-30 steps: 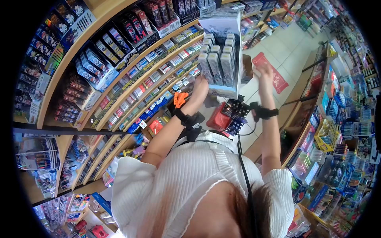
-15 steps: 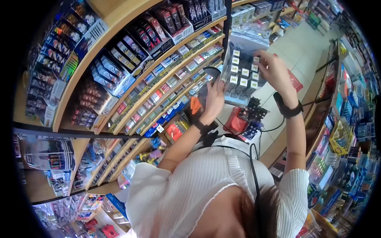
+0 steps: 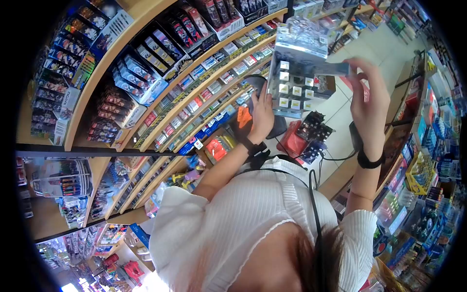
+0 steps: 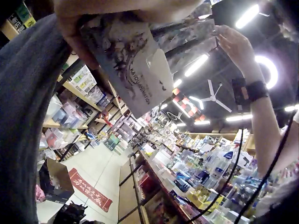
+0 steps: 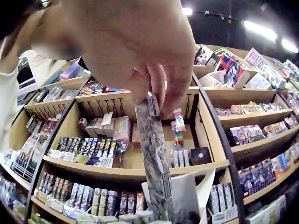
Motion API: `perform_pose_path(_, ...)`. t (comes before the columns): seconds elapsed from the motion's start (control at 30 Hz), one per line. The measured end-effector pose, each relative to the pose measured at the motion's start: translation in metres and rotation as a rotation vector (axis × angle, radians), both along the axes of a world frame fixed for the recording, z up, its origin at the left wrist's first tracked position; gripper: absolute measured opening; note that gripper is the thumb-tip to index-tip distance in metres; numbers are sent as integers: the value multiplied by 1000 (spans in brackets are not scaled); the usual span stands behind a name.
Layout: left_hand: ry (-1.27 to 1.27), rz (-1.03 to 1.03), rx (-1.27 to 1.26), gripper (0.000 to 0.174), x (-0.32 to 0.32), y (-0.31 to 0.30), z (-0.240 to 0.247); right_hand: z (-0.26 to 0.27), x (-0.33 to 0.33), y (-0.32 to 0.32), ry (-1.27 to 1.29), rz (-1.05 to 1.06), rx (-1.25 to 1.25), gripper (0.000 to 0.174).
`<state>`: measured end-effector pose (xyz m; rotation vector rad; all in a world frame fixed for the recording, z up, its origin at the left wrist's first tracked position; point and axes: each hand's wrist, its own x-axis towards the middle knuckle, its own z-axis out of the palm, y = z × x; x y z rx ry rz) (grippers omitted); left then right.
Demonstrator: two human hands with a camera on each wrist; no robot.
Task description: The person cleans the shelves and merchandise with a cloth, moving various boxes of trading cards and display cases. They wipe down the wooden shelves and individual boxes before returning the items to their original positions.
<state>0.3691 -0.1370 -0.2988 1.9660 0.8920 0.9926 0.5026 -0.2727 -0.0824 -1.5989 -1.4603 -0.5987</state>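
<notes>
An open display box (image 3: 292,110) holds several slim upright packs with pale tops (image 3: 296,91). My left hand (image 3: 262,117) grips its left side; in the left wrist view that hand (image 4: 131,9) curls over the printed box (image 4: 140,79). Above the packs at the right, my right hand (image 3: 371,104) pinches one slim pack (image 3: 332,69) by its end, the pack lying sideways in the head view. The right wrist view has the right hand (image 5: 135,51) with fingertips on the top of the long silvery pack (image 5: 156,163); the display box's pale flap (image 5: 184,193) is behind it.
Shelves of boxed packs (image 3: 155,68) curve along the left. A goods-covered counter (image 3: 421,170) runs along the right. Below the display box are a red item (image 3: 293,138) and black items (image 3: 315,127). An open carton (image 4: 56,179) stands on the tiled floor.
The right hand has moved right and toward the body, drawing one slim pack up out of the display box. The left hand stays at the box's left side.
</notes>
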Motion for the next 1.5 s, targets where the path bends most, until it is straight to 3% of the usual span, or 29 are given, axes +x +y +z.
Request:
perform_pose_path(0.03,-31,-12,-16,40,-1,2,-3,-1,-5,-3,115,95,-6,31)
perform_pose_path(0.1,-43,-21,-48,41,-2,2,-4,-11,-14,-3,27,124,18,32)
perform_pose_path(0.4,-109,-33,27,43,-2,0,4,-50,-25,12,-104,145,-81,32)
perform_pose_path(0.6,-104,-22,-74,44,-2,-2,6,-53,-29,14,-78,153,-133,31)
perform_pose_path(0.83,-120,-9,14,44,-7,-2,9,-67,-26,21,21,222,-137,26)
perform_pose_path(0.9,-122,16,-5,44,-7,-6,6,-61,-27,23,21,204,-165,24)
perform_pose_path(0.93,-173,1,-145,43,-4,-6,-6,-53,-27,29,16,192,-184,23)
perform_pose_path(1.03,-330,35,-146,41,-6,1,-19,-47,-31,30,-84,142,-368,31)
perform_pose_path(1.07,-118,123,26,40,-13,-2,0,-46,-34,30,-84,104,-448,35)
perform_pose_path(1.13,-73,164,-138,40,-14,6,3,-37,-37,39,-90,145,-472,43)
perform_pose_path(1.17,-122,168,-280,40,-17,5,29,-35,-36,43,-104,149,-485,45)
perform_pose_path(1.23,-143,218,-203,41,-21,16,52,-25,-38,53,-151,153,-485,51)
perform_pose_path(1.3,-110,196,-132,42,-27,17,72,-19,-39,64,-87,245,-394,63)
perform_pose_path(1.37,-138,250,-89,43,-28,27,94,-37,-31,75,46,360,-103,81)
perform_pose_path(1.43,-190,225,-118,46,-34,34,120,-44,-35,81,175,465,191,86)
perform_pose_path(1.5,-292,218,-25,49,-40,45,143,-39,-47,90,147,384,238,94)
